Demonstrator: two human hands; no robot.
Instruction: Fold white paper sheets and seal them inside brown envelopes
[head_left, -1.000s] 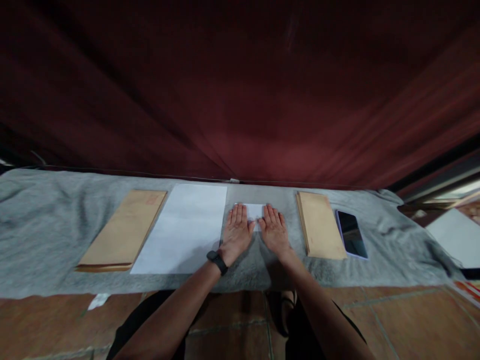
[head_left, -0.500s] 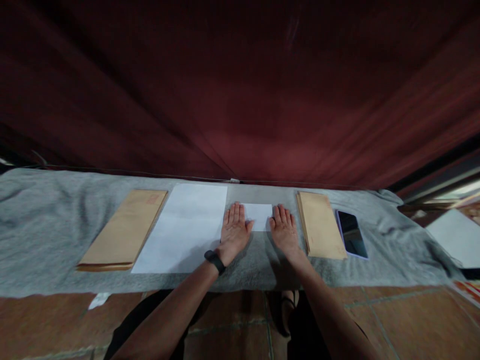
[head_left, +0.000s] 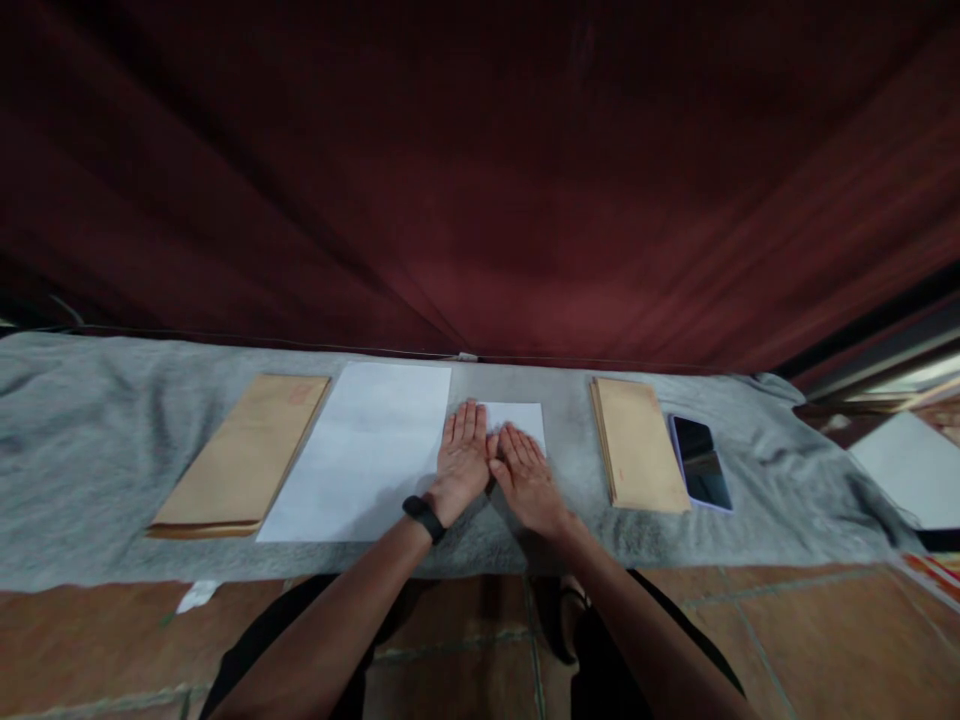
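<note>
A small folded white paper [head_left: 521, 418] lies on the grey cloth [head_left: 90, 450] in front of me. My left hand [head_left: 461, 455], with a black wristband, rests flat on the paper's left edge, fingers stretched out. Beside it, my right hand [head_left: 525, 475] lies flat over the paper's lower part, fingers pointing up and left, its thumb side touching my left hand.
A stack of white sheets [head_left: 367, 450] lies left of my hands, with brown envelopes [head_left: 247, 455] further left. Another pile of brown envelopes [head_left: 637, 440] and a phone [head_left: 700, 462] lie to the right. A dark red curtain [head_left: 480, 180] hangs behind. Tiled floor [head_left: 810, 640] is below.
My right hand has slid left from the paper's right edge back onto the paper, up against my left hand. My left hand has stayed in place.
</note>
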